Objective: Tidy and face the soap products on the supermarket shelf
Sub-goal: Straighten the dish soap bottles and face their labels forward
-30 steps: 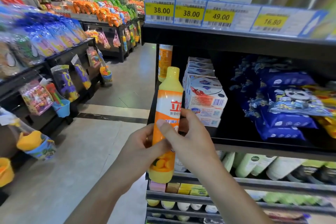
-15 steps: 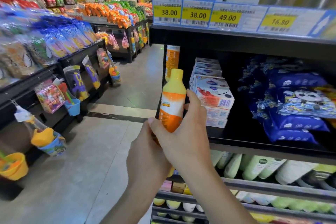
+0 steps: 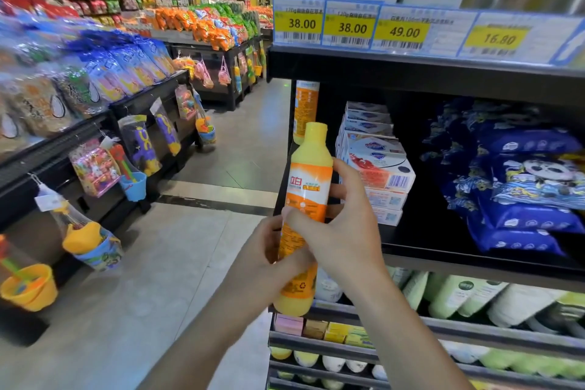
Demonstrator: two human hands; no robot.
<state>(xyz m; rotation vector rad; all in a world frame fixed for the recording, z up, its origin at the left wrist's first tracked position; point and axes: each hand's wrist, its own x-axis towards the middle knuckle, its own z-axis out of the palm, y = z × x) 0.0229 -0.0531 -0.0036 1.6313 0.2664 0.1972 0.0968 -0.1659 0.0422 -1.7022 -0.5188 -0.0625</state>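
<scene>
A yellow and orange detergent bottle (image 3: 308, 180) stands upright in front of the left end of the black shelf (image 3: 474, 258). My left hand (image 3: 262, 260) grips its lower half from the left. My right hand (image 3: 345, 228) wraps round its middle from the right, thumb across the label. Stacked white soap boxes (image 3: 376, 165) sit on the shelf just right of the bottle. A second orange bottle (image 3: 305, 111) stands behind, at the shelf's left end.
Blue packs (image 3: 519, 187) fill the shelf's right side. Price tags (image 3: 351, 25) line the shelf above. Lower shelves hold green-white tubes (image 3: 459, 298) and small soap bars (image 3: 319, 326). An aisle floor (image 3: 126, 310) opens left, flanked by a snack rack with hanging toys (image 3: 95, 174).
The bottle has been turned in my hands, its label now facing me more, and it sits higher and nearer the shelf's left end. My right hand has shifted up round its middle.
</scene>
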